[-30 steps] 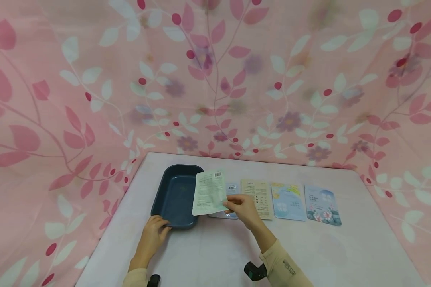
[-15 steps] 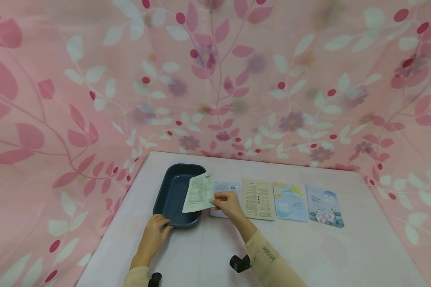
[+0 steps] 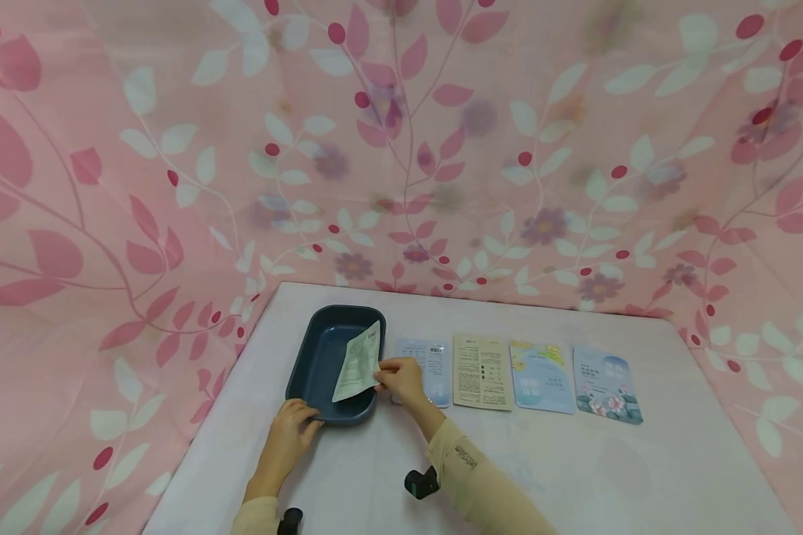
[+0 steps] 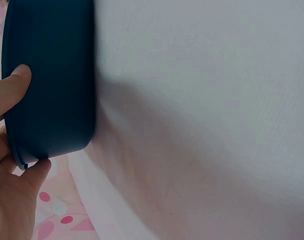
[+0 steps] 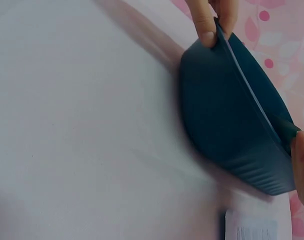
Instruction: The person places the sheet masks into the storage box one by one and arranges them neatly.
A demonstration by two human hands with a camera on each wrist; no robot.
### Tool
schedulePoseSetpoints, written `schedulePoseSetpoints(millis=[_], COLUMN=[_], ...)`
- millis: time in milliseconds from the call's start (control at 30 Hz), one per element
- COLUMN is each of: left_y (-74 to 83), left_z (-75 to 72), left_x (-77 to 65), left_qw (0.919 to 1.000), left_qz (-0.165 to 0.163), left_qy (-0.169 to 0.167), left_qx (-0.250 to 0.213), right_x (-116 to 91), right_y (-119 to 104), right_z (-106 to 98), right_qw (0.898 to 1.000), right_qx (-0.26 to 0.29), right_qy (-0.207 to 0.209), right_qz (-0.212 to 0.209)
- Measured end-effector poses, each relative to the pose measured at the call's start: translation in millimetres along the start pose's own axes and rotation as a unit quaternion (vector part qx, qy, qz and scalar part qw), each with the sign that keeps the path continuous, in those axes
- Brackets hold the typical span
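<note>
A dark blue rectangular tray (image 3: 297, 371) stands on the left part of the table. My left hand (image 3: 288, 435) grips its near left corner; in the left wrist view the thumb lies on the outer wall and fingers reach over the rim. My right hand (image 3: 401, 380) pinches the right edge of a pale green mask packet (image 3: 360, 364), which hangs tilted over the tray's right side, partly within its rim. Close to the right hand, a light blue packet (image 3: 435, 364) lies on the table, partly covered by the hand.
Right of the light blue packet lie a beige packet (image 3: 482, 371) with printed text, a blue packet with yellow flowers (image 3: 540, 377) and a blue-grey packet with pink flowers (image 3: 607, 385). A white cloth covers the table (image 3: 575, 475); a pink floral curtain (image 3: 401, 148) hangs behind it.
My right hand has moved left with the green packet, from beside the tray's right rim to over its inside, and the packet has tilted more. The left hand keeps its hold on the tray.
</note>
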State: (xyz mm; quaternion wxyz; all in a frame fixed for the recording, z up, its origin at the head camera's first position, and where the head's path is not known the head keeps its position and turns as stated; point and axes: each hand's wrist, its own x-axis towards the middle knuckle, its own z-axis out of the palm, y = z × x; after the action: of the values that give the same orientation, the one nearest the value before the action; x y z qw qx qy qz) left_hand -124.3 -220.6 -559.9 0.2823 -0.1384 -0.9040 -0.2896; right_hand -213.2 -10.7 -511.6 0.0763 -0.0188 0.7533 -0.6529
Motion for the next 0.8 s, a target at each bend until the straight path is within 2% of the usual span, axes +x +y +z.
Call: schedulePoseSetpoints(millis=[133, 300, 500, 667, 800], left_y=[0.4, 0.9, 2.3, 1.6, 0.5], left_z=[-0.2, -0.8, -1.8, -0.8, 0.0], left_x=[0.3, 0.3, 0.0, -0.1, 0.0], left_qw=[1.0000, 1.0000, 0.9999, 1.0000, 1.0000], left_qz=[0.000, -0.002, -0.011, -0.008, -0.008], left_qy=[0.003, 0.002, -0.002, -0.001, 0.000], left_qx=[-0.003, -0.005, -0.001, 0.001, 0.000], right_x=[1.5, 4.6, 11.5, 16.3, 19.4], right_y=[-1.6, -5.8, -10.8, -13.9, -16.2], right_z=[9.8, 18.3, 24.4, 27.3, 29.9], right_qw=[0.998, 0.990, 0.965, 0.951, 0.933], right_qx=[-0.047, -0.134, -0.258, -0.308, -0.359], right_qy=[0.008, 0.023, 0.011, -0.004, -0.011], right_qz=[-0.036, -0.048, -0.040, -0.017, -0.014])
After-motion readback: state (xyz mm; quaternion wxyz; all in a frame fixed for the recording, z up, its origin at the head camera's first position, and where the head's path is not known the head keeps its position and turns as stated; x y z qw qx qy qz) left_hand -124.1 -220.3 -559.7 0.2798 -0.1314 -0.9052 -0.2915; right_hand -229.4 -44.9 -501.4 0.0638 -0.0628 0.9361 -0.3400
